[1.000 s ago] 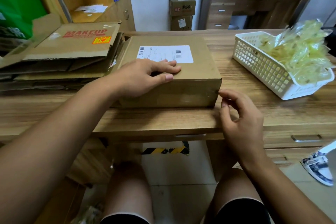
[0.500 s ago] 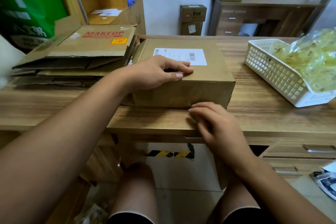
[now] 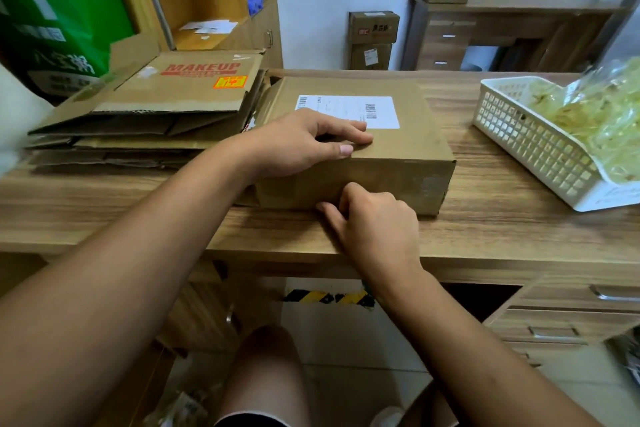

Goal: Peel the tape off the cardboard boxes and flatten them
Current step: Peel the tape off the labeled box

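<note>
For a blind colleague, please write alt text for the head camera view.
A person's left hand rests on a closed cardboard box on a wooden desk, while the right hand touches its front face with curled fingers. Flattened boxes lie to the left, a white basket to the right.

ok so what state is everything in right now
box, closed, unflattened, on the desk
flattened cardboard, stacked left of it
basket, piled with crumpled clear film
left hand, flat on box top
right hand, fingers curled at box front, grip hidden
desk drawers, shut
</note>
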The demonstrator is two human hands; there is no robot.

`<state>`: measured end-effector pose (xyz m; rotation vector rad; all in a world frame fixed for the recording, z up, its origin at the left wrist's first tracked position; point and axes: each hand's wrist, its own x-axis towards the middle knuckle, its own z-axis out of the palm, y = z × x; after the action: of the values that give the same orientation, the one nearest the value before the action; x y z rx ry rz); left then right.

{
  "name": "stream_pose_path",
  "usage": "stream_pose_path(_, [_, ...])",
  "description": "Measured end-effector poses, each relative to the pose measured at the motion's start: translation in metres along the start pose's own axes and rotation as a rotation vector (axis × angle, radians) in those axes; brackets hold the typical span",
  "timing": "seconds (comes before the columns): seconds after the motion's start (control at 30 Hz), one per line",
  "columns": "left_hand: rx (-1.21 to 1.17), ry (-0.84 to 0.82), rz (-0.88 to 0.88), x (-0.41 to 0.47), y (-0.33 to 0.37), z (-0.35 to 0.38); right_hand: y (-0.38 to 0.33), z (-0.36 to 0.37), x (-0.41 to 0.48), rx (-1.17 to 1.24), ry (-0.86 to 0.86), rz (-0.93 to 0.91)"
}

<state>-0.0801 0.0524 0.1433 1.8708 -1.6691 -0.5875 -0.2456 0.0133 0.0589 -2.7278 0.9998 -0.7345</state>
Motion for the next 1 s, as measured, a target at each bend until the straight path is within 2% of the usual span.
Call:
stream_pose_path(0.13, [-0.008,-0.002,-0.010,0.000,0.000,0.000,0.002,0.001,-0.003,0.061,0.059,0.007])
stream_pose_path(0.57, [-0.002,0.003,-0.021,-0.002,0.003,0.000,0.002,0.002,-0.006,0.107,0.093,0.016])
stream_pose_path(1.0, [0.011,0.005,-0.009,-0.002,0.004,0.001,-0.006,0.011,-0.011,0.115,0.208,-0.076])
